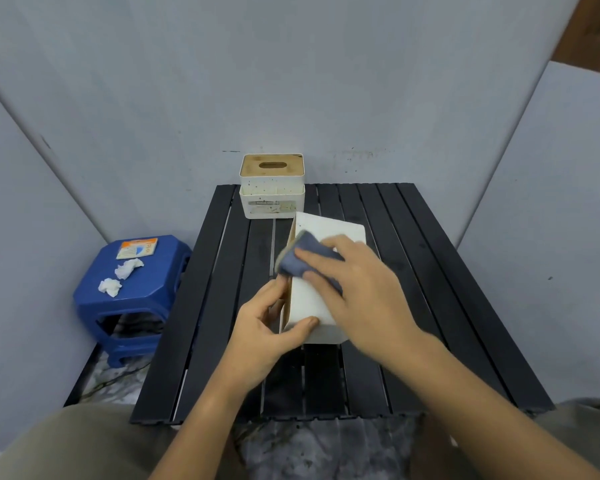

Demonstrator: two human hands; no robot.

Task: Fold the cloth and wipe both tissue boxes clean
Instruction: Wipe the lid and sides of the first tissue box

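Note:
A white tissue box (pixel 309 303) lies on its side in the middle of the black slatted table (pixel 430 289), its wooden lid facing left. My left hand (pixel 267 327) grips its near left corner, thumb on the upper face. My right hand (pixel 354 275) presses a folded blue-grey cloth (pixel 297 259) flat against the box's upper face, fingers straight over the cloth. A second white tissue box (pixel 272 185) with a wooden slotted lid stands upright at the table's far edge, speckled with dark spots.
A blue plastic stool (pixel 132 296) stands left of the table, carrying two crumpled tissues (pixel 120 277) and an orange-and-white packet (pixel 137 247). Grey panels wall in the back and both sides. My knees sit at the table's near edge.

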